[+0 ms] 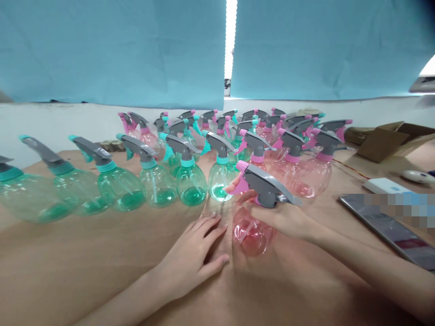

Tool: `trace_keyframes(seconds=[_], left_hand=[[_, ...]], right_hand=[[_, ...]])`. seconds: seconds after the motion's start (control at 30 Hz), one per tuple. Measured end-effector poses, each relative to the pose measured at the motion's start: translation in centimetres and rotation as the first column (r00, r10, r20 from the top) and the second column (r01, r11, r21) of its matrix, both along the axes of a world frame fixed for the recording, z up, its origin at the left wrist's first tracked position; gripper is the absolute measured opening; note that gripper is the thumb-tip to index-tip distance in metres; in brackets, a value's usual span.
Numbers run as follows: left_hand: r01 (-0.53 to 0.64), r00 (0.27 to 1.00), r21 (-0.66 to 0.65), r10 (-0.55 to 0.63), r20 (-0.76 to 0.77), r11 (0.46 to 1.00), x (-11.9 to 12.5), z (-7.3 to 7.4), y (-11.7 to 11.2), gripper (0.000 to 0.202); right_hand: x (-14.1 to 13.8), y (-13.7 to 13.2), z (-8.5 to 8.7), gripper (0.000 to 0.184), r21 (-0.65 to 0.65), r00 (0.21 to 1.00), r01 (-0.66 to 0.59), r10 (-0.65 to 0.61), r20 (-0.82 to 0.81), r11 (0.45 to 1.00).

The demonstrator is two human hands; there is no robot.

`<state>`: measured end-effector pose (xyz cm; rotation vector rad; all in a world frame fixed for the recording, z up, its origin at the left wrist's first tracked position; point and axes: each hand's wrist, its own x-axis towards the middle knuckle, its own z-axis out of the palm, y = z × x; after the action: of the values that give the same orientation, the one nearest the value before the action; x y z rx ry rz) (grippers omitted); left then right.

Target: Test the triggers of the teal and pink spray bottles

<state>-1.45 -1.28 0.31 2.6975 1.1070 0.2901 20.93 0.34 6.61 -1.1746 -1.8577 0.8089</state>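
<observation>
The dark-framed, flat rectangular phone at the right edge carries small lines of screen text too blurred to read, and a pixelated patch covers part of it; just beyond it, a white flat rectangular object bears a blue mark, also illegible. The person's right hand is wrapped around the upper body, just below the grey trigger head, of a round pink translucent plastic spray bottle, which stands upright nearest the person, its pink nozzle aimed left; whether its base touches the wood cannot be told. The left hand lies palm down on the brown wooden tabletop, fingers loosely spread, its thumb just beside the held bottle but apart from it. The 2 hands are apart. Beyond them, a front row of 6 round green translucent plastic spray bottles with turquoise collars runs leftward, the last cut by the picture's edge, with 3 matching pink bottles to the right. More pink and green bottles crowd behind, towards the white wall. Open wood stretches between the left forearm and the green row, while room is tight between the held bottle and the row behind it. A brown open cardboard box sits farther right.
</observation>
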Motion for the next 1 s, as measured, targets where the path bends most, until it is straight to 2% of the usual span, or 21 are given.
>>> trace_keyframes(seconds=[0.1,0.23,0.37,0.47,0.57,0.63,0.7,0.77,1.0], left_hand=[[0.004,1.0,0.006,-0.004,0.03,1.0,0.0,0.0,0.0,0.051],[0.005,1.0,0.002,-0.006,0.029,1.0,-0.1,0.0,0.0,0.051],[0.006,0.999,0.0,-0.006,0.038,1.0,-0.1,-0.1,0.0,0.052],[0.004,1.0,-0.006,-0.004,0.03,1.0,-0.1,-0.1,0.0,0.051],[-0.001,1.0,-0.012,0.002,0.021,1.0,0.0,0.0,-0.1,0.052],[0.0,1.0,-0.011,0.0,0.013,1.0,0.0,0.1,-0.1,0.051],[0.001,1.0,-0.006,-0.001,0.008,1.0,0.0,0.1,-0.1,0.051],[0.0,1.0,-0.002,0.0,0.008,1.0,0.0,0.1,0.0,0.051],[0.001,1.0,-0.007,-0.001,0.014,1.0,0.0,0.1,-0.1,0.051]], right_hand=[[-0.1,0.0,-0.1,0.018,0.026,0.999,0.015,-0.014,-0.028,1.0],[-0.1,0.0,0.2,0.012,0.108,0.996,-0.019,0.028,-0.086,0.994],[-0.1,-0.1,0.3,0.006,0.066,0.998,0.008,-0.003,-0.07,0.998],[0.0,-0.1,0.1,0.005,0.031,0.998,0.032,-0.03,-0.058,0.999],[0.1,0.0,-0.2,0.013,0.002,0.999,0.004,-0.004,-0.048,1.0],[0.2,0.1,-0.3,0.011,-0.009,0.999,-0.007,0.007,-0.039,1.0],[0.2,0.1,-0.4,0.003,-0.005,0.999,0.001,-0.001,-0.044,1.0],[0.2,0.2,-0.6,0.01,0.008,0.998,0.014,-0.014,-0.055,1.0],[0.3,0.1,-0.8,0.008,0.027,0.999,0.009,-0.008,-0.044,1.0]])
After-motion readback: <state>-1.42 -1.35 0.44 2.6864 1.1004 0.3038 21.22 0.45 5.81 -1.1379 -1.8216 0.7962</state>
